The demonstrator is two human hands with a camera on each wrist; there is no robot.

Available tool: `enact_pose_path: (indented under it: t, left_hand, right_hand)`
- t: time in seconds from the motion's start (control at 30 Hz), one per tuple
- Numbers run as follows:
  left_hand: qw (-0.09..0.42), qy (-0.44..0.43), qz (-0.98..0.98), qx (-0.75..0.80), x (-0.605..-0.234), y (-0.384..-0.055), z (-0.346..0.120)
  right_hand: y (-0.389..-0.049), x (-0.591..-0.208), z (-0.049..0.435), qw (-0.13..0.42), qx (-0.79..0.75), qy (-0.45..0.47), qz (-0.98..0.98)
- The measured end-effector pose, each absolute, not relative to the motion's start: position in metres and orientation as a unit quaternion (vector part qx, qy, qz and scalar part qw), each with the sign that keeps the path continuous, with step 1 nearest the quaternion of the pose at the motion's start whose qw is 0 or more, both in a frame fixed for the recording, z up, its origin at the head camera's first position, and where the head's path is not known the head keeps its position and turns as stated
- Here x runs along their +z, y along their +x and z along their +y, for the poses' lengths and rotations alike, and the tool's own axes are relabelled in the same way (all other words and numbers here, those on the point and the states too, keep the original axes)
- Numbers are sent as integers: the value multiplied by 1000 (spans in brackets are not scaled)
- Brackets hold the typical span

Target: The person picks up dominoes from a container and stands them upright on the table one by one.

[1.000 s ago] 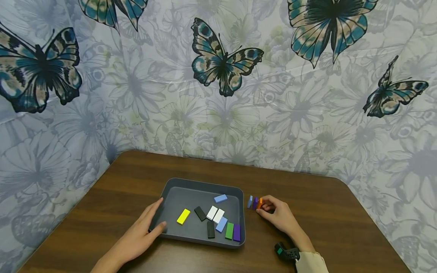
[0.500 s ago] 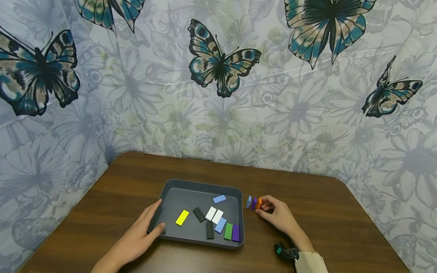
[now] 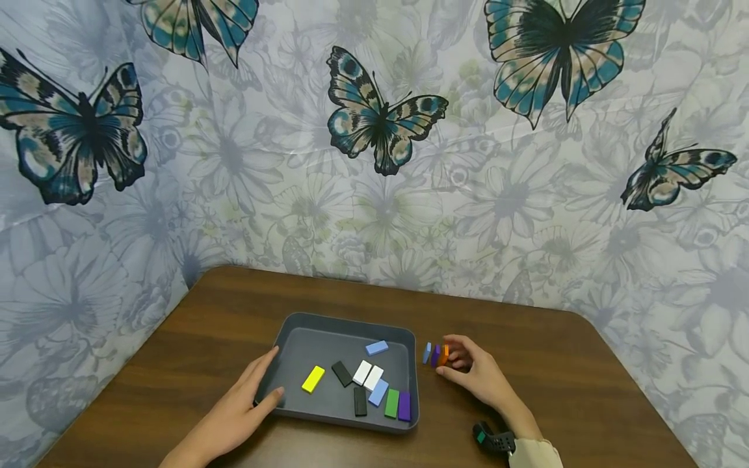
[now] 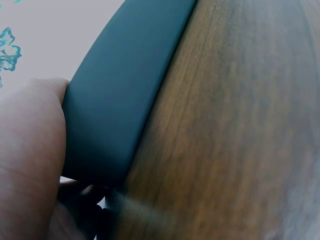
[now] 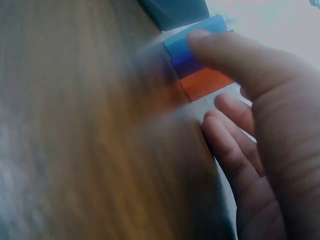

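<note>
My left hand (image 3: pixel 231 413) rests against the left end of a dark grey tray (image 3: pixel 339 421), its fingers extended along the side and its thumb by the near corner. In the left wrist view, the thumb (image 4: pixel 32 145) touches the tray's outer wall (image 4: pixel 120 90). Right of the tray, a light blue domino (image 3: pixel 427 353), a purple domino (image 3: pixel 435 355) and an orange domino (image 3: pixel 445 354) stand upright in a close row. My right hand (image 3: pixel 482 374) is beside the orange one, thumb and index finger parted around the row's end. Whether a fingertip still touches a domino is hard to tell.
Several dominoes lie flat in the tray, among them a yellow domino (image 3: pixel 313 379), a green domino (image 3: pixel 392 403) and a black domino (image 3: pixel 360 401). A black wristband (image 3: pixel 493 439) is on the right wrist. Behind the wooden table (image 3: pixel 526 331) hangs a butterfly-patterned cloth (image 3: pixel 386 214).
The right thumb has drawn slightly away from the orange domino, widening its gap to the index finger. The dominoes and left hand keep their places; the head view has tilted up a little.
</note>
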State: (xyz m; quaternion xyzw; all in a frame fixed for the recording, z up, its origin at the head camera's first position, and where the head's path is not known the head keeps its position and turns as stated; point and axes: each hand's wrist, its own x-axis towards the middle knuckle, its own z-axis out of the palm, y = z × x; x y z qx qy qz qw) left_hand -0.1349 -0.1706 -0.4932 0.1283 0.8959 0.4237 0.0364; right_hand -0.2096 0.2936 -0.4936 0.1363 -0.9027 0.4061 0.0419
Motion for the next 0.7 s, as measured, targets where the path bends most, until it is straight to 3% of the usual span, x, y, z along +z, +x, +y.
enact_pose_path:
  t: [0.7]
  left_hand:
    - [-5, 133, 904, 407, -492, -120, -165]
  right_hand:
    - [-195, -457, 281, 153, 377, 183, -895]
